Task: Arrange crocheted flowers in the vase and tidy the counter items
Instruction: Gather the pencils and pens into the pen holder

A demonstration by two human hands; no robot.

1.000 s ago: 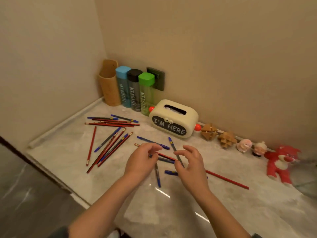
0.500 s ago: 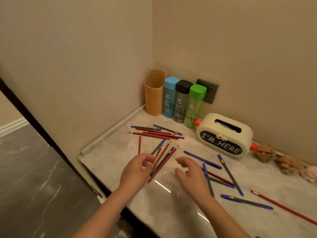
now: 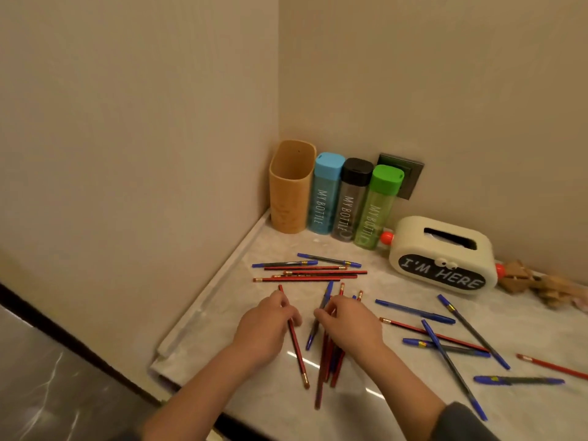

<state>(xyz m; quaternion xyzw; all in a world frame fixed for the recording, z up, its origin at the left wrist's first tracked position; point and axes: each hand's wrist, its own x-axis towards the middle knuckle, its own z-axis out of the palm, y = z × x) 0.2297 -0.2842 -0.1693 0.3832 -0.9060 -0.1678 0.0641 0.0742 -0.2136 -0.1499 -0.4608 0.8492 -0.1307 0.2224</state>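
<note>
Pencils (image 3: 324, 364) gripped by palm-down left hand (image 3: 265, 327) and right hand (image 3: 351, 327).

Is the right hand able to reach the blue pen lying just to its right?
Probably yes: the blue pen lies uncovered on the counter beside the right hand, though that hand holds several pencils.

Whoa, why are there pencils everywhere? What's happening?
A person is tidying them up. The left hand pinches one red pencil, and the right hand gathers a bunch of pencils and pens beside it. Many more lie scattered on the counter. Nothing sticks out of the wooden holder in the corner.
</note>
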